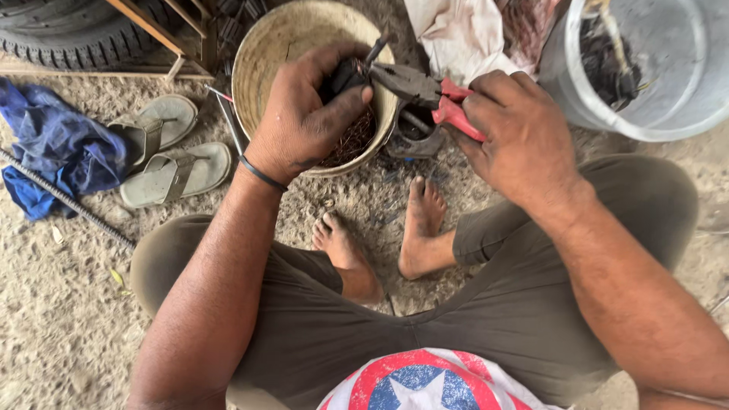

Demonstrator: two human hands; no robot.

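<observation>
The left hand (307,114) is closed around a small dark part (345,76), held over the near rim of the basket (254,45) at about twelve o'clock from the person's bare feet. The right hand (516,137) is clamped on the red handles of the pliers (425,91). The pliers' long axis runs from four o'clock at the handles to ten o'clock at the nose, which meets the dark part at the left thumb; whether the nose bites it, I cannot tell. The part lies at nine o'clock from the right hand, so the left hand is the nearer.

Thin rusty wires lie in the basket under the left hand. A small dark tin (416,133) sits just beneath the pliers. A grey bucket (683,99) stands at two o'clock, sandals (167,152) and a blue cloth (57,144) at nine o'clock on the sandy floor (53,319).
</observation>
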